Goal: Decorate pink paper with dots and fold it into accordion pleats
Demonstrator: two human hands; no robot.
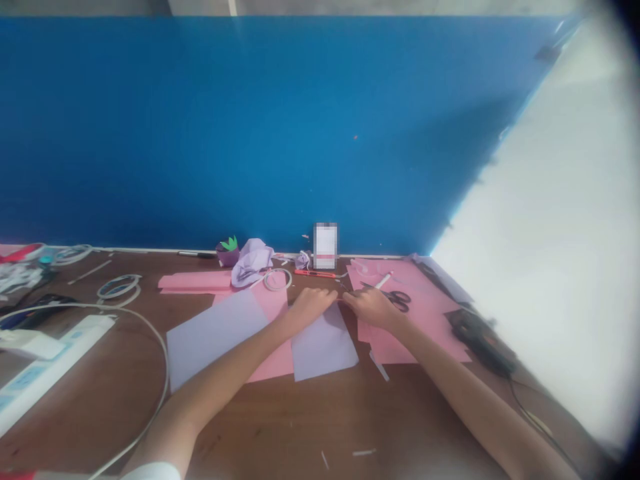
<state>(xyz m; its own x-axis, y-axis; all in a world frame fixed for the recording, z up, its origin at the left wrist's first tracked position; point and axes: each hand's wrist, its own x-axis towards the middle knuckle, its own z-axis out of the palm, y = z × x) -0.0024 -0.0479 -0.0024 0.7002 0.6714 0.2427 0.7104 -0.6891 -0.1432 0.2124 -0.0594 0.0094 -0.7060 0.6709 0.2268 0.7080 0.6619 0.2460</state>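
Note:
My left hand [309, 305] and my right hand [371, 307] rest side by side on the far edge of a small lilac paper sheet [323, 347] lying on the brown table [280, 427]. Both hands have their fingers curled down and pressed onto the paper's top edge, almost touching each other. A larger lilac sheet [213, 337] lies to the left over pink paper [273, 300]. Black-handled scissors [397, 299] lie just right of my right hand on a pink sheet [425, 313].
A white power strip [45, 363] and white cable [155, 360] lie at left. Tape rolls [119, 288], a crumpled lilac paper [253, 261], a purple paper figure with green top [229, 250], an orange cutter [315, 273] and a black tool [480, 337] surround the sheets. A blue wall [260, 133] stands behind.

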